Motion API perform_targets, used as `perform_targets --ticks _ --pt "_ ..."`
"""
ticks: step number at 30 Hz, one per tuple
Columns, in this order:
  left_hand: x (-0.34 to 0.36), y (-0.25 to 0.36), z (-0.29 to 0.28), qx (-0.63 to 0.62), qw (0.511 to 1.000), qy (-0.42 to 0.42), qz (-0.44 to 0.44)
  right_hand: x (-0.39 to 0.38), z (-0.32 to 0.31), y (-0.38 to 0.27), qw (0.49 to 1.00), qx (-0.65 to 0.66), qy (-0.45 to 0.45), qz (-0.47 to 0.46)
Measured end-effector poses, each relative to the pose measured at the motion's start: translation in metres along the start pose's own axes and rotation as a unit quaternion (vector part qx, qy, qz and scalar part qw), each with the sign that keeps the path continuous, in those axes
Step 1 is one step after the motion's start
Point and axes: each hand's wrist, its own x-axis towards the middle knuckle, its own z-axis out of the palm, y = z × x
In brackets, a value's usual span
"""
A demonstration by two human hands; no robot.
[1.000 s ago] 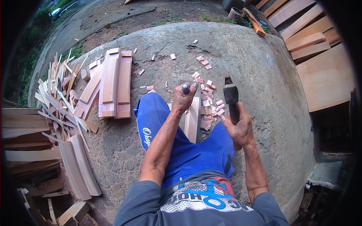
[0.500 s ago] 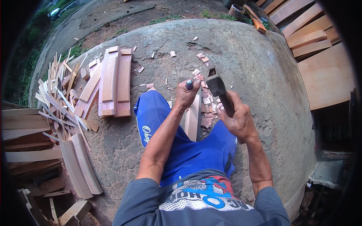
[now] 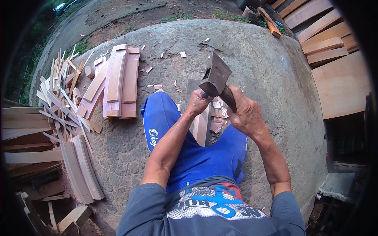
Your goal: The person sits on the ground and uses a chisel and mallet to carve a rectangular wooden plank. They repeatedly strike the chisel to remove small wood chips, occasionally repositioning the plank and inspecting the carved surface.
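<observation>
The right hand [image 3: 246,114] is wrapped tight around the handle of a hatchet [image 3: 215,76], and the heavy head is up in the air. The left hand [image 3: 198,103] is closed around the top of a piece of wood [image 3: 201,126] that stands upright between the person's knees, right under the hatchet.

This looks risky to me. The left hand sits just below the hatchet head. If the hatchet comes down a bit crooked, it could hit the fingers and not the wood. The wood could also tip or slip, because only one hand keeps it standing. The blue shorts [image 3: 165,118] and bare knees are on both sides of the wood, so a glancing blow could slide off toward a leg. Chips [image 3: 215,114] could fly up too.
</observation>
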Motion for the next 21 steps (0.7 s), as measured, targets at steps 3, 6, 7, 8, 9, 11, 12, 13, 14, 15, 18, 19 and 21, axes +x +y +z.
perform_targets --ticks 3,6,7,8,9,11,12,13,14,15,18,19,21 --pt "0.004 0.02 0.016 0.081 0.992 -0.091 -0.008 -0.015 0.014 0.029 0.998 -0.041 -0.036 0.041" --pt "-0.002 -0.025 -0.003 0.304 0.942 -0.094 0.104 -0.008 0.038 0.04 0.977 -0.121 -0.169 0.047" --pt "-0.013 -0.042 -0.001 0.312 0.936 -0.049 0.158 -0.006 0.037 0.033 0.983 -0.101 -0.151 0.035" --pt "-0.012 -0.044 0.001 0.26 0.951 0.012 0.167 -0.014 0.033 0.026 0.987 -0.078 -0.135 0.04" --pt "-0.01 -0.046 0.001 0.205 0.959 0.078 0.18 -0.019 0.03 0.019 0.99 -0.055 -0.119 0.044" --pt "0.0 -0.024 -0.002 0.091 0.982 0.159 0.045 -0.033 0.026 0.02 0.997 0.014 -0.041 0.059" --pt "0.01 -0.012 -0.012 0.087 0.969 0.222 0.064 -0.036 0.026 0.02 0.996 0.044 -0.019 0.073" --pt "0.014 -0.001 -0.022 0.084 0.951 0.285 0.081 -0.04 0.026 0.021 0.993 0.074 0.002 0.087" --pt "0.015 0.016 -0.025 0.076 0.961 0.26 0.063 -0.045 0.025 0.024 0.989 0.099 0.011 0.112" --pt "0.015 0.03 -0.031 0.071 0.967 0.239 0.047 -0.047 0.024 0.026 0.983 0.126 0.018 0.132" --pt "0.005 0.03 -0.036 -0.018 0.982 0.187 0.018 -0.045 0.034 0.026 0.963 0.207 0.054 0.164" --pt "0.0 0.034 -0.03 -0.049 0.984 0.17 0.002 -0.045 0.036 0.028 0.962 0.213 0.054 0.162" --pt "-0.005 0.034 -0.02 0.004 0.99 0.144 0.006 -0.047 0.037 0.03 0.959 0.226 0.056 0.16"
